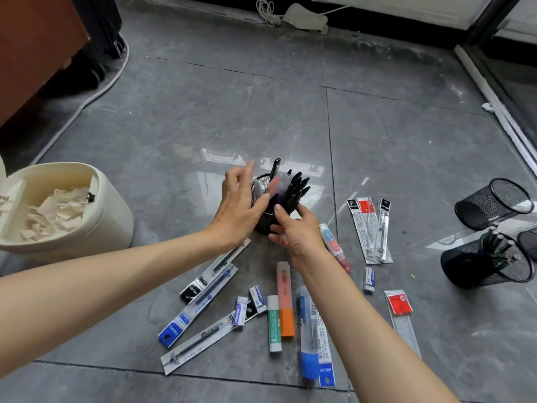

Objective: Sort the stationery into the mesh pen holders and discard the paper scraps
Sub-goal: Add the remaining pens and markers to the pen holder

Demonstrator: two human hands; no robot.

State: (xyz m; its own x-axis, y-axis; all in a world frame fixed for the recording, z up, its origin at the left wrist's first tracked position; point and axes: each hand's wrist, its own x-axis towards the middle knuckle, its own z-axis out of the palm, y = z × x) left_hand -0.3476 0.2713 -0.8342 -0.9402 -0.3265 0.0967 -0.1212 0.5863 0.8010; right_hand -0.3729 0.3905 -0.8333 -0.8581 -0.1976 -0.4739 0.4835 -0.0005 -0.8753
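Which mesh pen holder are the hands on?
The centre mesh pen holder, full of black pens: the right hand grips it, the left hand touches its rim. The pencil holder and the upper-right holder sit untouched.

We see soft, even daylight, probably from the glazed side at far right, though we cannot place the source for certain. The glossy floor mirrors it in pale glare patches just beyond the left hand and beside the mesh holders at right. Shadows under the arms are faint. The left hand's fingertips are smeared by motion. Floor joints bow toward the edges, and the far left corner falls dim.
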